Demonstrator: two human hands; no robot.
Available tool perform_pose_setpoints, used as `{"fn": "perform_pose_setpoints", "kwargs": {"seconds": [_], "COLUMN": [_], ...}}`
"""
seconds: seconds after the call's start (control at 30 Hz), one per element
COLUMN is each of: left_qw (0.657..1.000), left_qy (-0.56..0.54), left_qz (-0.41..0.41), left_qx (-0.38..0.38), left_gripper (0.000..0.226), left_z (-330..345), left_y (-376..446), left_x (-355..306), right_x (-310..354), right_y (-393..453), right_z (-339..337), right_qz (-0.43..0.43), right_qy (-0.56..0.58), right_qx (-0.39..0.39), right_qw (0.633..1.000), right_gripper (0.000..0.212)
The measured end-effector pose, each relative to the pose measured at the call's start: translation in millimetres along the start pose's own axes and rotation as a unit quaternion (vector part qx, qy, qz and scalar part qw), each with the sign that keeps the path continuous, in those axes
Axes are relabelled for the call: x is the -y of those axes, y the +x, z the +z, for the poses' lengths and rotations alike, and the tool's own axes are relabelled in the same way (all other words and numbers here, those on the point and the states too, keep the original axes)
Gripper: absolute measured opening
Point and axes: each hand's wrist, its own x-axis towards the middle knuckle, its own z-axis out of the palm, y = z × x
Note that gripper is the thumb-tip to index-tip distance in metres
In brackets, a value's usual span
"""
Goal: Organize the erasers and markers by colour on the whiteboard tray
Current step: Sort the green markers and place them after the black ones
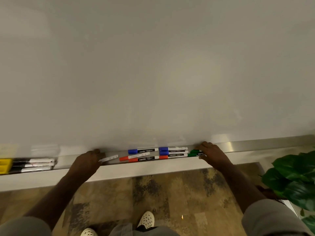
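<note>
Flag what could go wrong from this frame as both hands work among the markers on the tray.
1. The left hand grips a marker whose cap end is hidden; its colour cannot be told, so it might be misfiled.
2. The right hand holds the green markers close against the red marker; sliding them could knock the red and blue rows askew.

Blank whiteboard surface (153, 65) filled most of the view under soft, even light, pale ledge (136, 169) ran beneath it, mottled brown and grey floor (170, 198) lay below, leafy green plant (293, 178) stood at right.
</note>
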Motion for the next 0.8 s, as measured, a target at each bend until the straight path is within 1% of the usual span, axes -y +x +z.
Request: {"fn": "perform_pose_setpoints", "kwargs": {"seconds": [0.13, 0.33, 0.4, 0.5, 0.6, 0.7, 0.8], "left_qw": [0.999, 0.999, 0.998, 0.998, 0.997, 0.993, 0.989], "left_qy": [-0.029, -0.041, -0.047, -0.047, -0.049, -0.062, -0.076], "left_qz": [-0.014, -0.03, -0.034, -0.031, -0.017, -0.012, -0.017], "left_qx": [0.009, 0.0, -0.009, -0.03, -0.063, -0.096, -0.125], "left_gripper": [0.024, 0.022, 0.021, 0.019, 0.022, 0.02, 0.017], "left_z": [-0.3, -3.8, -4.9, -7.7, -11.3, -14.1, -15.1], "left_y": [-5.1, -12.0, -14.3, -18.1, -21.5, -27.1, -38.2], "left_x": [0.0, 0.7, 2.2, 6.6, 13.0, 22.6, 37.7], "right_x": [-9.8, -25.6, -31.4, -35.0, -20.6, 15.0, 74.6], "right_y": [-1.0, -4.7, -4.3, -3.9, -1.7, 7.1, 20.4], "right_z": [4.2, 4.0, 2.4, 3.7, 4.8, 2.7, 5.4], "right_qz": [-0.004, 0.043, 0.058, 0.07, 0.053, 0.013, -0.064], "right_qy": [0.066, 0.185, 0.2, 0.191, 0.158, 0.141, 0.136], "right_qx": [-0.012, -0.033, -0.028, -0.035, -0.085, -0.139, -0.145], "right_qw": [0.998, 0.981, 0.978, 0.978, 0.982, 0.98, 0.978], "right_gripper": [0.031, 0.022, 0.02, 0.017, 0.013, 0.02, 0.024]}}
